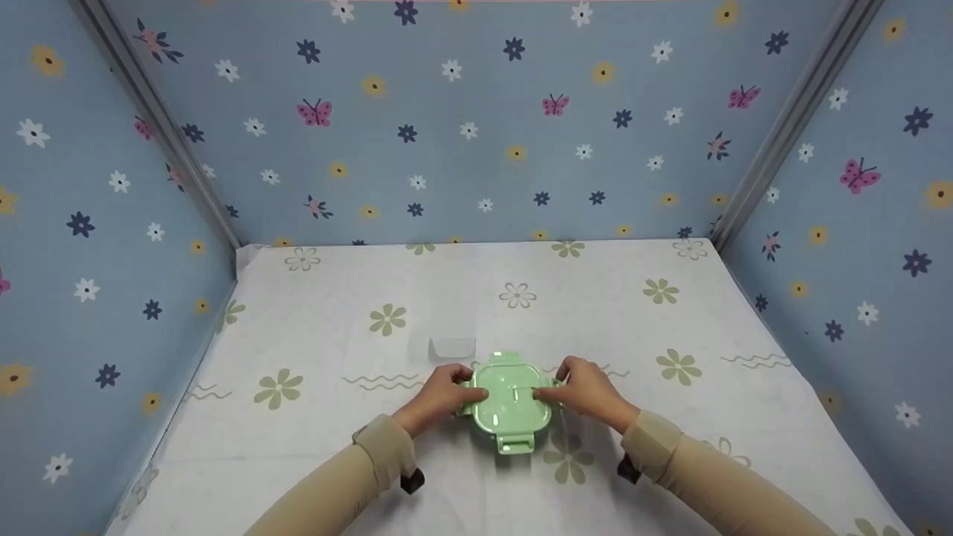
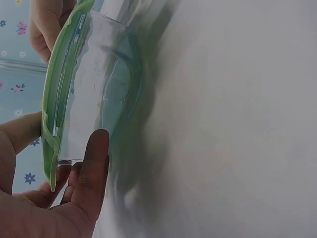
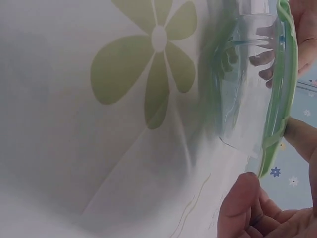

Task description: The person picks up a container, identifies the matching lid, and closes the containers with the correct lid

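Note:
A clear container with a pale green lid point(image 1: 510, 398) stands on the flowered tablecloth point(image 1: 335, 327), near the front middle. My left hand point(image 1: 463, 387) pinches the lid's left edge, thumb on top and fingers under the rim beside the clear wall point(image 2: 99, 99). On the opposite side, my right hand point(image 1: 560, 385) pinches the lid's right edge point(image 3: 280, 99) the same way. The lid's front flap point(image 1: 515, 444) sticks out towards me. The left wrist view shows the green rim point(image 2: 54, 114) edge-on between my thumb and fingers point(image 2: 91, 163).
A small clear item point(image 1: 452, 346) lies on the cloth just behind the container. Blue walls with flowers and butterflies point(image 1: 476, 134) close in the table at the back and both sides. Beige sleeves point(image 1: 380, 454) cover both forearms.

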Motion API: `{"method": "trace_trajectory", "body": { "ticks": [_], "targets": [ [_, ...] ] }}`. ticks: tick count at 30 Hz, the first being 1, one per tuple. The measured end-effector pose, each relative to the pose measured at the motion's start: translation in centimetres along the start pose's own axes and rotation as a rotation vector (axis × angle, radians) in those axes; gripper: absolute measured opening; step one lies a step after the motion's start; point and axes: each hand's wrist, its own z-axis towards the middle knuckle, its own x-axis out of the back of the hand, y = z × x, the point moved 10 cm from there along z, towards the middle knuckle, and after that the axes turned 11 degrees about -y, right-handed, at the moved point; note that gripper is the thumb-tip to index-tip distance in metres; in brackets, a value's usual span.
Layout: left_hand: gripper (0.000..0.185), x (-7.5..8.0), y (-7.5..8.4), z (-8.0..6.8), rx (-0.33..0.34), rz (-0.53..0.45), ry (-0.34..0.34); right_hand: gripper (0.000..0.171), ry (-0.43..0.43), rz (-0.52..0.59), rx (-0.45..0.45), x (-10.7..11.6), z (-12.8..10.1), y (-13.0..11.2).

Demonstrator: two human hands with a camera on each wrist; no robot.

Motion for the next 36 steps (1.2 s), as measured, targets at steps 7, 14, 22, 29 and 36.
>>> {"method": "trace_trajectory", "body": {
  "ticks": [7,14,22,29,36],
  "targets": [
    [0.037,0.0,0.2,0.0,-0.011,0.016,-0.017,0.047,-0.032,0.045,-0.008,-0.5,0.0,-0.2],
    [0.033,-0.1,0.2,-0.1,-0.032,-0.027,-0.021,0.042,-0.065,0.067,-0.009,-0.9,0.3,-0.2],
    [0.032,-0.1,0.1,0.0,-0.042,-0.048,-0.022,0.039,-0.085,0.101,0.002,-1.0,0.4,-0.2],
    [0.032,0.0,0.3,0.1,-0.038,-0.051,-0.02,0.032,-0.121,0.143,0.004,-1.3,0.7,-0.2],
    [0.032,0.0,0.1,0.1,-0.032,-0.058,-0.021,0.029,-0.159,0.156,-0.005,-1.4,1.0,-0.1]
  ]
}}
